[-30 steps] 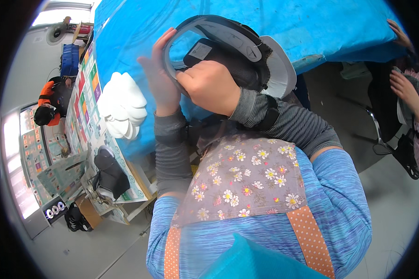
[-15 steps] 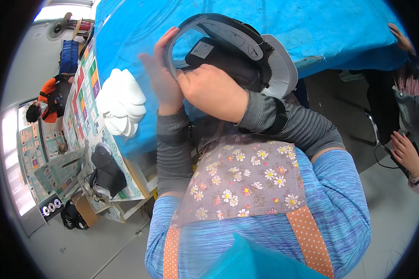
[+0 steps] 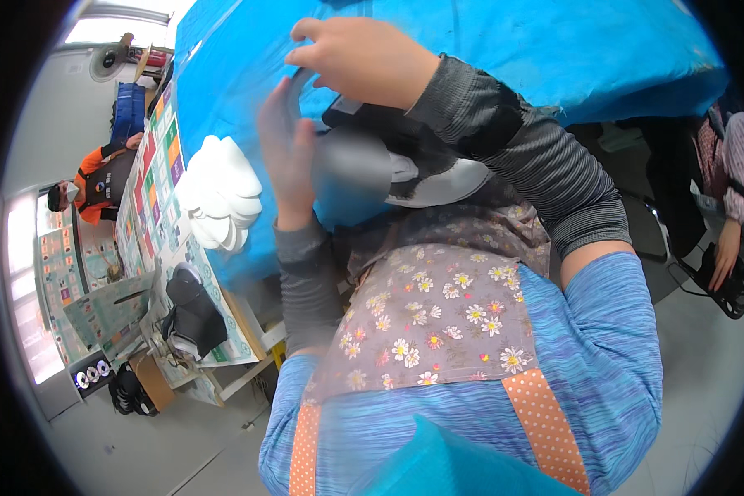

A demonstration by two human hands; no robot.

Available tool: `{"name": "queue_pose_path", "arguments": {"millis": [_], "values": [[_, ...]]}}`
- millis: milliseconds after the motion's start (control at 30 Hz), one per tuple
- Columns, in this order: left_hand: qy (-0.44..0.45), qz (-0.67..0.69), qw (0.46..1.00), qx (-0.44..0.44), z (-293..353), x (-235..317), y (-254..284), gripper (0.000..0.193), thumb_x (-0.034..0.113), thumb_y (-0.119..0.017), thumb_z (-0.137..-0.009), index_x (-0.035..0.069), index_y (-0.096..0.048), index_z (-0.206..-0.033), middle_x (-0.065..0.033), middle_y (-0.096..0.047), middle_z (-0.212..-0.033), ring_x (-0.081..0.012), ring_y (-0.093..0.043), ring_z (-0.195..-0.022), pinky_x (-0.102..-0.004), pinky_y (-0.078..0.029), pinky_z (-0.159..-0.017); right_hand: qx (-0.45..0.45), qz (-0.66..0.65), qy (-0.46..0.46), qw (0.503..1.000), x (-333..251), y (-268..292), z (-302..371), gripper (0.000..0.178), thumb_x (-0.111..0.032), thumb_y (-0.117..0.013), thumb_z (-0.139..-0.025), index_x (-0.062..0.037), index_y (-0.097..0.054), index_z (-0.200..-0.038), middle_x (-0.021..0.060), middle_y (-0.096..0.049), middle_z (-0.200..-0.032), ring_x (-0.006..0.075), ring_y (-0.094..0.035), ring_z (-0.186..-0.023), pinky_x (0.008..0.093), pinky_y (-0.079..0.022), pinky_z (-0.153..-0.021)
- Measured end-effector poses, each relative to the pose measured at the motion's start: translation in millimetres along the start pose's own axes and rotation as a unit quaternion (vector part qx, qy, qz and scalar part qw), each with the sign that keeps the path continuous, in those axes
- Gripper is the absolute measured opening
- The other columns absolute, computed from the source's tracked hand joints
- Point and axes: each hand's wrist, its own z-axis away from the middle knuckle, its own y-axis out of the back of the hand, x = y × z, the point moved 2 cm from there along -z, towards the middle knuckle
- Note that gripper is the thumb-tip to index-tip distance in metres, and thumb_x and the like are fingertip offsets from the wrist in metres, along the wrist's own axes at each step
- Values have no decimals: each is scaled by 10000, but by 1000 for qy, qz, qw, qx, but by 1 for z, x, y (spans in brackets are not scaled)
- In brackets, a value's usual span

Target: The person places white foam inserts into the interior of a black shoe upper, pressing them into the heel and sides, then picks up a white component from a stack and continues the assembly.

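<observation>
Over the blue-covered table, a black-and-white curved piece [image 3: 438, 183] with a pale rim is blurred by motion; its exact kind cannot be told. My left hand [image 3: 291, 157], smeared too, has its rim between raised fingers and thumb. Reaching across the piece's far side, my right hand [image 3: 368, 62] hides part of it. Its fingers are bent and apart, with nothing visible in them. To the left of my left hand lies a fanned stack of white rounded flat pieces [image 3: 217, 190].
The blue cover [image 3: 504, 58] spans the table. At left stands a side table holding a black item [image 3: 194, 310]. Beyond it is a person in orange [image 3: 95, 186]. At far right, another person's hand [image 3: 726, 252] is near a black object. A fan [image 3: 107, 62] stands at upper left.
My right hand has moved up and away from the rim's near side to its far side. The curved piece has tipped and turned lower, toward me. My left hand has closed in around the rim.
</observation>
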Motion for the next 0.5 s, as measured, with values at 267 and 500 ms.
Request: {"name": "queue_pose_path", "arguments": {"millis": [267, 500], "values": [[9, -353, 928, 121, 14, 36, 4, 307, 48, -720, -786, 4, -659, -1085, -135, -663, -1026, -288, -641, -886, -370, -503, -806, -24, -17, -77, 997, 4, -14, 2, 67, -95, -684, -821, -117, -702, -881, 91, -695, -798, 274, -710, -773, 367, -553, -627], [-2, -387, 911, 139, -3, 36, 14, 142, 85, -742, -854, -16, -693, -941, -84, -657, -860, -142, -599, -657, -262, -478, -593, -81, 34, -112, 990, -7, 8, 9, 170, -221, -656, -899, -55, -652, -865, 130, -655, -753, 320, -675, -738, 418, -531, -627]]}}
